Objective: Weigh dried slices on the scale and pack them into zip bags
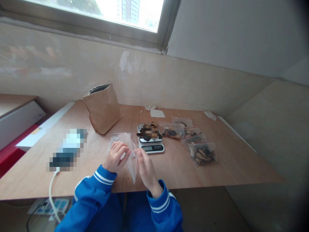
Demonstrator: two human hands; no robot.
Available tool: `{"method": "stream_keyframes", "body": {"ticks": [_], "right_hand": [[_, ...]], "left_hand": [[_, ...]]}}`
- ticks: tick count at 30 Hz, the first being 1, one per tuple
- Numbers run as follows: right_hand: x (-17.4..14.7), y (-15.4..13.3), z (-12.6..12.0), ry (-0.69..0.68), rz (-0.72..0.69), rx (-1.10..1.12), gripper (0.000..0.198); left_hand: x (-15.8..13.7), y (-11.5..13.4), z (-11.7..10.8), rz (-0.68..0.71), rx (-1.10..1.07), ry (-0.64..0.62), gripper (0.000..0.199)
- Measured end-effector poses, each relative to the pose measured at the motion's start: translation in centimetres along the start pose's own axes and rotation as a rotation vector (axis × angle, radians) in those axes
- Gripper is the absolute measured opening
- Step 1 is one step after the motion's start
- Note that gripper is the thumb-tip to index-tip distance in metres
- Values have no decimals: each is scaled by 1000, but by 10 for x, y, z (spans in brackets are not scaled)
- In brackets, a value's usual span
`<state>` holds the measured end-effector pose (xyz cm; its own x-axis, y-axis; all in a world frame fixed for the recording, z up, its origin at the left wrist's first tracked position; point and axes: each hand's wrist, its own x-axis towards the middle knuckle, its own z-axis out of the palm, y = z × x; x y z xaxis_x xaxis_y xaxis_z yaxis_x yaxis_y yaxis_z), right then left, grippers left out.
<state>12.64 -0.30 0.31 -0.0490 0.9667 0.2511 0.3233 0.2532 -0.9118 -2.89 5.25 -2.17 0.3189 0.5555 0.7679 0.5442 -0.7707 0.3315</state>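
Note:
My left hand (pixel 117 157) and my right hand (pixel 145 167) pinch the top edge of a clear plastic zip bag (pixel 132 170) above the near part of the table. The bag hangs between them and looks empty. Behind my left hand lie more flat clear bags (pixel 115 137). Just past my right hand stands a white kitchen scale (pixel 143 149), with a heap of dark brown dried slices (pixel 150 132) on its plate; they are partly pixelated, and I cannot tell their exact kind.
Several filled zip bags (pixel 202 154) of dried slices lie right of the scale. An open brown paper bag (pixel 103 109) stands at the back left. A pixelated device (pixel 69 149) with a white cable (pixel 51 190) is at left. Paper scraps (pixel 157 113) lie near the wall.

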Motion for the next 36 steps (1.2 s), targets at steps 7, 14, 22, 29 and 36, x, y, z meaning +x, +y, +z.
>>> {"method": "stream_keyframes", "body": {"ticks": [7, 14, 22, 29, 36], "right_hand": [[7, 27, -11, 96, 186, 126, 41], [33, 50, -63, -24, -28, 44, 45], [104, 101, -77, 133, -150, -609, 62], [108, 125, -65, 11, -83, -732, 75], [106, 130, -70, 105, -161, -737, 49]], "left_hand": [[-10, -8, 5, -217, -159, 300, 22], [15, -22, 7, -419, -165, 443, 29], [25, -47, 52, -678, -206, 706, 27], [17, -49, 60, -778, -352, 760, 25], [15, -48, 61, -769, -330, 697, 33]]}}
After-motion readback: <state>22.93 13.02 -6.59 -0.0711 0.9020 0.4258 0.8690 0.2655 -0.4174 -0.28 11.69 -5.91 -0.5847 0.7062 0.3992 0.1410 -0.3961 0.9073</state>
